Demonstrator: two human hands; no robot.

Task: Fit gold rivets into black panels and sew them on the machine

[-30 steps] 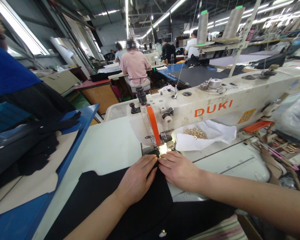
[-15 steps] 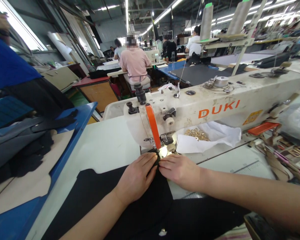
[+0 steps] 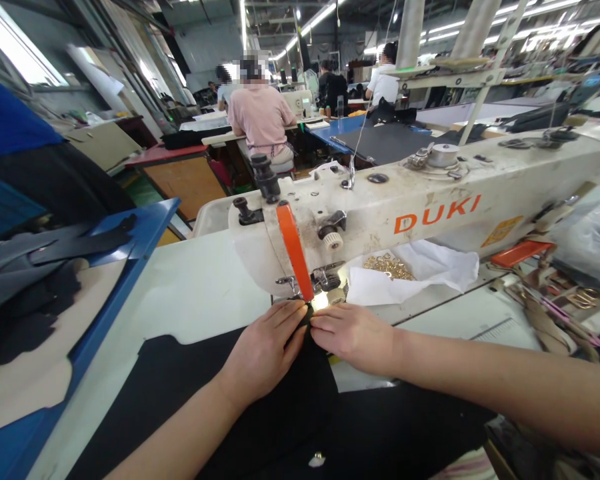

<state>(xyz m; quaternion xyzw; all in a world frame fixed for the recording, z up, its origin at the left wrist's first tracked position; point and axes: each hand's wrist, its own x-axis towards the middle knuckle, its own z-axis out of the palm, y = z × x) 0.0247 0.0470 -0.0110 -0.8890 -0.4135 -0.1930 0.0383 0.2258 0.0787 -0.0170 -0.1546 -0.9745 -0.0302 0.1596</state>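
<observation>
Head view: both hands are set right at the needle of the machine (image 3: 430, 200), marked DUKI, on the white bench (image 3: 200, 287). The left grip (image 3: 265, 350) is laid flat on the black cloth (image 3: 190, 380), fingers stretched out, nothing clenched, its tips just under the orange guard (image 3: 294, 250). The right grip (image 3: 355, 337) is spread flat on the cloth as well, released, its fingers pointed left until the tips of both hands all but meet at the presser foot (image 3: 325, 283). The cloth is spread across the near bench, running from the foot back under both forearms. A lamp is lit at the foot.

Behind the machine's arm, a white sheet (image 3: 430, 267) is seen with a heap of gold rings (image 3: 387, 265) on it. To the left, dark cut pieces (image 3: 30, 293) are piled on a blue table (image 3: 145, 227). Far back, a person in a pink top (image 3: 261, 117) is seated at another machine.
</observation>
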